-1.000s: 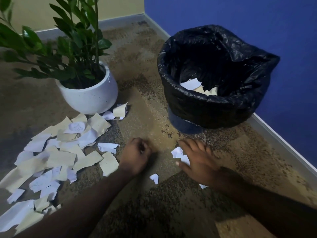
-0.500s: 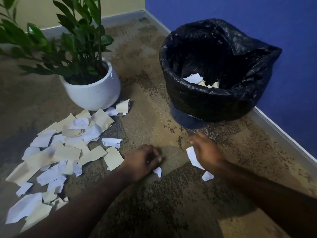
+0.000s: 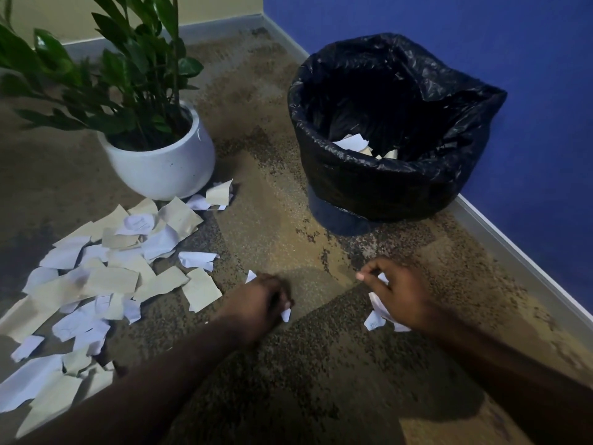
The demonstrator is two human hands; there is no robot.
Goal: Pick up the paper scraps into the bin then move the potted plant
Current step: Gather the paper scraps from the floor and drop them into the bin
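On the speckled brown carpet (image 3: 272,220), which fills most of the view and runs to a blue wall (image 3: 481,33) at two o'clock, the bin (image 3: 337,216) stands at one o'clock, nearly all of it swallowed by a black liner (image 3: 401,181); only a dark strip of its base shows, and the inside is too dim to read beyond a few pale scraps in the bin (image 3: 351,142) peeking over the near rim. The potted plant (image 3: 163,162) sits at eleven o'clock in a white round pot, its leaves cut off by the top and left edges. A loose heap of paper scraps (image 3: 112,277), white and tan, spreads from the pot's foot toward eight o'clock and runs out of the frame at the lower left; several overlap, so their count is unclear. Both forearms enter from the bottom edge. The left hand (image 3: 256,303), near the centre, is curled into a fist around a small white scrap (image 3: 286,314), with another sliver showing behind the knuckles. The right hand (image 3: 398,297), at four o'clock and apart from the left, curls its fingers around crumpled white scraps (image 3: 373,322) that stick out beneath the palm; how many it holds cannot be told.
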